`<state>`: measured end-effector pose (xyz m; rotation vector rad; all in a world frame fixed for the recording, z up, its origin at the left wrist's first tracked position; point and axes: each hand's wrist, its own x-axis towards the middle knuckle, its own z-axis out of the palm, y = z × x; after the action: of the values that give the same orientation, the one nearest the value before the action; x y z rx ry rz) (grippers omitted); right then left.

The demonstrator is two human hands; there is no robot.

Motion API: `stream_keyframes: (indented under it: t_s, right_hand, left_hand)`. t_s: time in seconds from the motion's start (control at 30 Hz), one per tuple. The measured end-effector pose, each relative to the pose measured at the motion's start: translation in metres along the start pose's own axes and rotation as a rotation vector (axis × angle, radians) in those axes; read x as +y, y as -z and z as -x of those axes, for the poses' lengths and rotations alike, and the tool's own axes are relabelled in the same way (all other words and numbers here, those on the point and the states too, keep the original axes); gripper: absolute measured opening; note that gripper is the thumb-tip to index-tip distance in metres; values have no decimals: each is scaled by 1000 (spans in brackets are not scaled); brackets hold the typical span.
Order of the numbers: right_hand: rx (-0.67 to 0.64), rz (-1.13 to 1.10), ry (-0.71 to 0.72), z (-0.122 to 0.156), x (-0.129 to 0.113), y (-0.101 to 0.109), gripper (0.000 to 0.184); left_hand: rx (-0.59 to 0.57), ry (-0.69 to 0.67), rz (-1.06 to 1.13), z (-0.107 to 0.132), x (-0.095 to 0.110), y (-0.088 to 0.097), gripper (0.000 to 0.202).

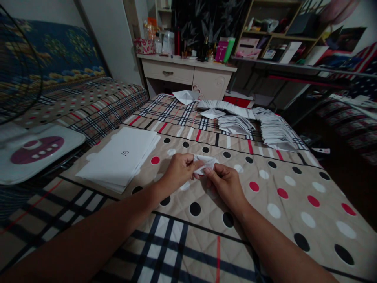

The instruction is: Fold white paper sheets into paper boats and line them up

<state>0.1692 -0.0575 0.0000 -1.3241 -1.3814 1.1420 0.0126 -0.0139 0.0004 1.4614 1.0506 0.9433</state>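
A small folded white paper (207,162) is pinched between both my hands just above the quilted bed cover (273,184). My left hand (180,169) grips its left side with closed fingers. My right hand (225,184) holds its lower right edge, thumb and forefinger pressed together. To the left lies a stack of flat white sheets (119,157). Farther back, rows of folded white paper pieces (273,131) are spread across the cover, with two larger folded shapes (186,96) near the far edge.
A white fan base with a purple control panel (32,151) sits at the left, its cage in the corner. A cream dresser (188,74) crowded with bottles stands beyond the bed. Shelves (279,37) and a dark desk fill the right.
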Motion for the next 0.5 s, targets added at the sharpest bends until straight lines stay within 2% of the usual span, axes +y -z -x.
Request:
stream_keyframes:
  t_s: [0.13, 0.2, 0.3, 0.37, 0.5]
  right_hand:
    - [-77, 34, 9, -2, 5, -3, 38]
    - [-51, 82, 57, -3, 7, -3, 35]
    - [81, 240, 247, -4, 6, 0, 20]
    - [150, 366, 398, -3, 3, 1, 17]
    - [178, 510, 588, 2, -2, 2, 15]
  left_hand:
    - [38, -98, -196, 3, 3, 4, 38]
    - [43, -187, -349, 4, 4, 7, 40]
    - [47, -387, -713, 5, 5, 10, 39]
    - [11, -522, -912, 6, 5, 11, 33]
    - [-26, -689, -1073, 9, 8, 8, 29]
